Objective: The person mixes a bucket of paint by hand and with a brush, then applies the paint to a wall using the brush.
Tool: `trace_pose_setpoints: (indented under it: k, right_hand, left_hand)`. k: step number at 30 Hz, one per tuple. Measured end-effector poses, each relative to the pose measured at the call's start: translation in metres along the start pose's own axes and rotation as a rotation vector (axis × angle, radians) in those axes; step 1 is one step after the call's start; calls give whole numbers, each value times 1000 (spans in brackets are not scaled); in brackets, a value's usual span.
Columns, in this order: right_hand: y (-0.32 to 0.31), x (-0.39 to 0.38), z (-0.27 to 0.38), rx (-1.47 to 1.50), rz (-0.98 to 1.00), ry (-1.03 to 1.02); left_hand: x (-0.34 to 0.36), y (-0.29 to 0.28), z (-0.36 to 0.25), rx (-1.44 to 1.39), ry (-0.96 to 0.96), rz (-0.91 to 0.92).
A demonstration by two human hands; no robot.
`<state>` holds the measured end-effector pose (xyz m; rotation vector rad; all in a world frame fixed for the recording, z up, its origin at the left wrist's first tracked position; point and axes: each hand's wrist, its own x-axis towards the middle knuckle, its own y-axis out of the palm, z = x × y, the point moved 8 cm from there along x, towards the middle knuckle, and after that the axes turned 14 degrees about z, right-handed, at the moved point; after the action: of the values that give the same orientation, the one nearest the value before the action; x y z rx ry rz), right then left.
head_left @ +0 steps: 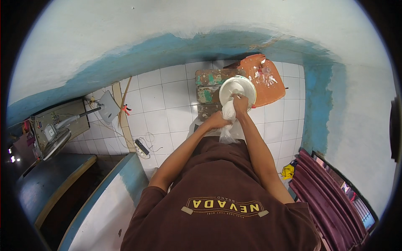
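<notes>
In the middle of the view my left hand [219, 120] grips a clear plastic bag [228, 131] holding white material. My right hand [240, 103] is closed on the bag higher up, at the near inner edge of a white bucket [225, 85]; whether the bag's mouth is open is hidden. The bucket has some whitish material in it and rests on a paint-stained wooden stool [205, 86]. Beside it lies an orange, paint-spattered piece [266, 83].
At left are a fan on a pole [59, 140], cables, a power strip [141, 147], a red clamp [126, 109] and a blue cabinet [52, 180]. A blue-and-white wall [167, 31] curves behind the stool. A maroon curtain [322, 196] and yellow cloth [288, 171] are at right.
</notes>
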<state>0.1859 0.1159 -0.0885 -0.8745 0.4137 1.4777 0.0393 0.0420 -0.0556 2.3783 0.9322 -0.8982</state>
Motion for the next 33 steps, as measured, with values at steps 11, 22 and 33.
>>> trace_pose_setpoints:
  k: [11, 22, 33]
  right_hand:
    - [1, -17, 22, -59, -55, -5]
    - [3, -20, 26, -23, -21, -241]
    - [2, -60, 55, 32, 68, -431]
  left_hand:
    - [2, -2, 5, 46, 3, -20]
    - [5, -2, 15, 15, 25, -12]
    - [-2, -7, 20, 145, 57, -81]
